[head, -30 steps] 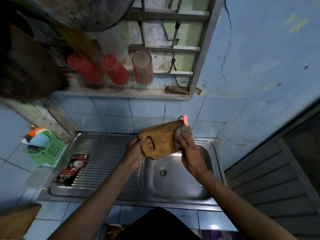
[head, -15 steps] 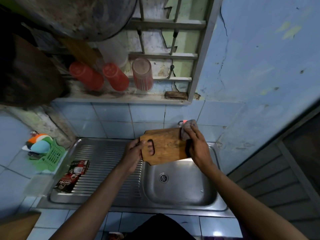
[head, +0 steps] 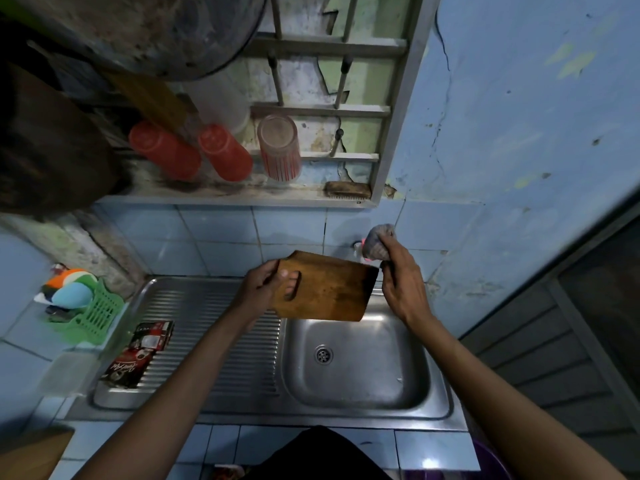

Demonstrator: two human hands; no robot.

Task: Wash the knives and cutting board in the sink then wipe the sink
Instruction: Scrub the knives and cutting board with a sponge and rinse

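Wooden cutting board — above sink

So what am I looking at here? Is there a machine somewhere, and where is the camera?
No machine: a person is working with bare hands, and a wide-angle camera worn on the head looks forward and down, so both arms reach in from below. The left hand grips a wooden cutting board by its handle slot, holding it above the steel sink. The right hand holds a grey scrubbing pad up near the tap on the tiled wall, off the board. A dark printed packet lies on the ribbed drainer, and a green basket sits further left. Red cups stand upside down on the shelf above. I see no knives.
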